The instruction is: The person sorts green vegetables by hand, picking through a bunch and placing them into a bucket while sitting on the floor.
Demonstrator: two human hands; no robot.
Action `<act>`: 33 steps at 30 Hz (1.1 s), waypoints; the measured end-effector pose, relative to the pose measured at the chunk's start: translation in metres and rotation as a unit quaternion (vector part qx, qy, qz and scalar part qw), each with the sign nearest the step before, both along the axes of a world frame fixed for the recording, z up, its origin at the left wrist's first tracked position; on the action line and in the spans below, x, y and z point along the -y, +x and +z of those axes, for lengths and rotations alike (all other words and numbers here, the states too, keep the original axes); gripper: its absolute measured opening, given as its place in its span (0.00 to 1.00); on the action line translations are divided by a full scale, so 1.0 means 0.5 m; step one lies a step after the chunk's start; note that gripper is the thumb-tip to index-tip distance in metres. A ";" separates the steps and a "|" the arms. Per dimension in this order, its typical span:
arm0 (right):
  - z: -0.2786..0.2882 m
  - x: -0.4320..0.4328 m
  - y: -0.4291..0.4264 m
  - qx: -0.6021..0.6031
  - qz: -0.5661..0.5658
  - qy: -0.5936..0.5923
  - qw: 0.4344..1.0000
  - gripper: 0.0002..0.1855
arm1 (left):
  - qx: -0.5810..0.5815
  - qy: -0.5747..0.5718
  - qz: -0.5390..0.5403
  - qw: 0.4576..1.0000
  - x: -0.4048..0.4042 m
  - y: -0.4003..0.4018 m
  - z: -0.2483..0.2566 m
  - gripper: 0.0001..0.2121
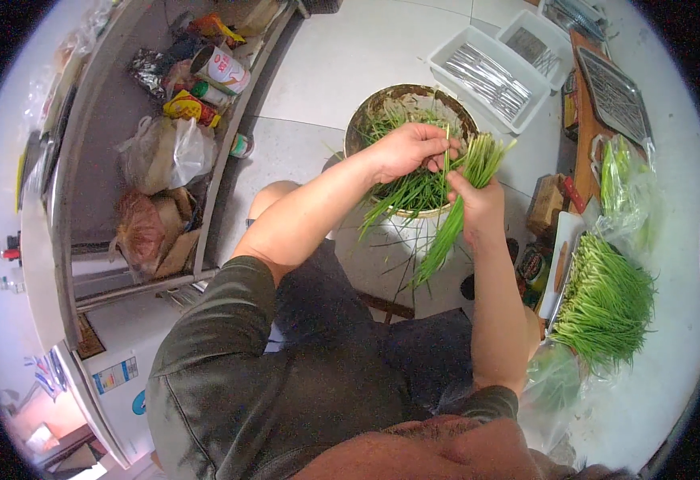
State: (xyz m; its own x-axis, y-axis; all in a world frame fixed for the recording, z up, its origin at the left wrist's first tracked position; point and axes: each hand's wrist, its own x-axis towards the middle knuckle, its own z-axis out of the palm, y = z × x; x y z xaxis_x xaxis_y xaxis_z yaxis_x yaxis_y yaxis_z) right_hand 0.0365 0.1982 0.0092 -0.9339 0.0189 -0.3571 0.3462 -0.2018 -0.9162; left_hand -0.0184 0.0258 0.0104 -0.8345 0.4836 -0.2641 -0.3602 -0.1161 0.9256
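Note:
My right hand (479,201) is closed around a bunch of garlic chives (479,159), pale cut ends up and green leaves hanging toward me. Close beside it, my left hand (413,153) pinches a thin chive stalk (447,141) between thumb and fingers. Below both hands stands a round bucket (431,93) with a dirty inner wall. Loose chive leaves (410,189) lie in it, and some hang over its near rim. My left hand and forearm hide part of the bucket's inside.
At right, a large pile of chives (605,303) lies near a white board (566,252), a red-handled knife (573,193) and bagged green vegetables (617,180). A white plastic bin (533,123) of metal skewers stands beyond the bucket. Shelving (230,144) with packets and bags is at left.

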 end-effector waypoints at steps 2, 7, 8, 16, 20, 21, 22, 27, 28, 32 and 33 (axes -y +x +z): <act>-0.011 -0.001 -0.002 0.005 0.004 -0.008 1.000 0.13 | 0.007 0.006 -0.003 1.000 -0.001 -0.001 0.001 0.13; -0.009 -0.002 -0.003 0.015 0.012 -0.060 0.998 0.14 | -0.021 -0.025 0.081 0.996 0.004 -0.012 0.008 0.09; -0.009 -0.005 -0.004 0.028 0.026 -0.068 0.997 0.14 | 0.016 -0.012 0.135 0.991 0.003 -0.011 0.009 0.07; -0.011 -0.001 -0.005 0.060 0.102 -0.111 0.987 0.16 | -0.023 -0.041 0.060 0.997 -0.023 0.013 0.028 0.07; -0.005 0.009 -0.005 0.071 0.113 -0.106 0.985 0.17 | -0.033 -0.079 0.065 0.994 -0.014 0.010 0.017 0.06; 0.001 0.010 -0.005 0.077 0.112 -0.104 0.985 0.17 | -0.033 -0.080 0.065 0.994 -0.009 0.009 0.015 0.06; 0.004 0.011 -0.006 0.078 0.112 -0.104 0.985 0.17 | -0.014 -0.062 0.069 0.996 -0.005 0.008 0.012 0.06; 0.004 0.005 -0.013 0.066 0.075 -0.105 0.990 0.14 | 0.015 -0.002 0.055 0.998 0.000 0.000 0.004 0.07; 0.000 0.004 -0.014 0.065 0.074 -0.105 0.990 0.14 | 0.019 0.012 0.057 0.998 -0.001 0.000 0.004 0.07; -0.019 -0.001 -0.021 0.015 0.016 -0.078 0.997 0.09 | 0.011 0.005 0.049 0.999 0.002 0.002 0.005 0.08; -0.020 -0.005 -0.024 0.000 -0.015 -0.054 0.998 0.08 | 0.011 0.005 0.047 0.999 0.002 0.000 0.006 0.08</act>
State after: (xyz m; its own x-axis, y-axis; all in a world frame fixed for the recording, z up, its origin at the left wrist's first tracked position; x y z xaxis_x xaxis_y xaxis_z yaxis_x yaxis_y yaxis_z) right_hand 0.0245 0.2007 -0.0009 -0.9334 0.0076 -0.3586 0.3388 -0.3097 -0.8884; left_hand -0.0185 0.0248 0.0131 -0.8704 0.4065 -0.2778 -0.3669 -0.1594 0.9165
